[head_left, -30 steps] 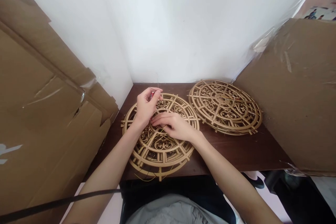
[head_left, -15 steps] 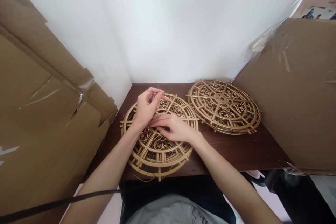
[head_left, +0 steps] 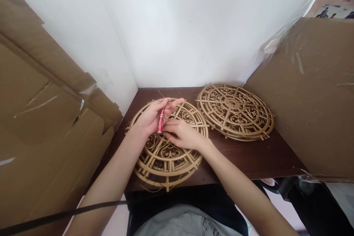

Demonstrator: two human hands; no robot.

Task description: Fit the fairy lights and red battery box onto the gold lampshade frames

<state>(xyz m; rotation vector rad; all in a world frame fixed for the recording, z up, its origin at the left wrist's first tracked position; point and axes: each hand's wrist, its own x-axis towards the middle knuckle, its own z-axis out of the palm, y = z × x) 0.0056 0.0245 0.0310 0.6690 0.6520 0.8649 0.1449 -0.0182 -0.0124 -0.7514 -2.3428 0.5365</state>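
My left hand (head_left: 159,116) is above the upper left part of a round gold lattice panel (head_left: 184,169), its fingers curled around a slim red tube (head_left: 160,123) with a silver band. A thin gold wire (head_left: 160,94) sticks up past its fingertips. Against the middle of the same panel, my right hand (head_left: 182,133) has its fingers drawn together, with thin gold wire at the thumb and fingers. Its fingertips are partly hidden behind the tube. The panel lies on one or more similar ones, with scrollwork between the spokes and loose wire ends at the near edge.
A second stack of gold lattice panels (head_left: 235,112) lies to the right on the dark brown tabletop (head_left: 249,158). Cardboard walls stand at left (head_left: 52,129) and right (head_left: 312,99), a white wall (head_left: 190,33) behind. A dark strap (head_left: 69,212) crosses at lower left.
My left hand has turned, so the red tube in it now shows along its length and its fingers point more to the right. The right hand stays almost in place.
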